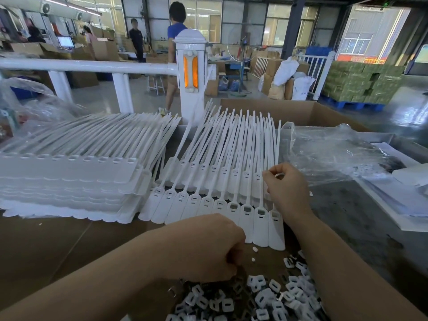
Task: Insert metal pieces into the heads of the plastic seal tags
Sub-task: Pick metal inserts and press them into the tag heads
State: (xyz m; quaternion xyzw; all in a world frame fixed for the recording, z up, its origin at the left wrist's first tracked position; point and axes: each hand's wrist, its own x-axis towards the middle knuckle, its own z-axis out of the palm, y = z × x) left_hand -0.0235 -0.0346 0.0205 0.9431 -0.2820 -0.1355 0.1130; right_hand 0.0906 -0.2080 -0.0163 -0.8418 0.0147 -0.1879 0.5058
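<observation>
The working strip of tags lies fanned across the cardboard table, heads toward the person and tails running off toward twelve o'clock, so every head pocket faces up within easy reach. A second strip lies just behind it, and a stack of strips waits at nine o'clock. The heap of metal pieces sits at six o'clock, directly under the forearms, which keeps each pick short.

The left hand hangs over the near edge of that heap with fingers curled downward; I judge it is gathering pieces, though the fingertips are hidden and I cannot tell whether it holds any. The right hand is raised at two o'clock from the working strip, thumb and forefinger pinched narrow on what looks like one small piece, near the tails at the strip's right end.

The rightmost heads look darker in their pockets, perhaps already filled. A clear bag lies crumpled at two o'clock.
</observation>
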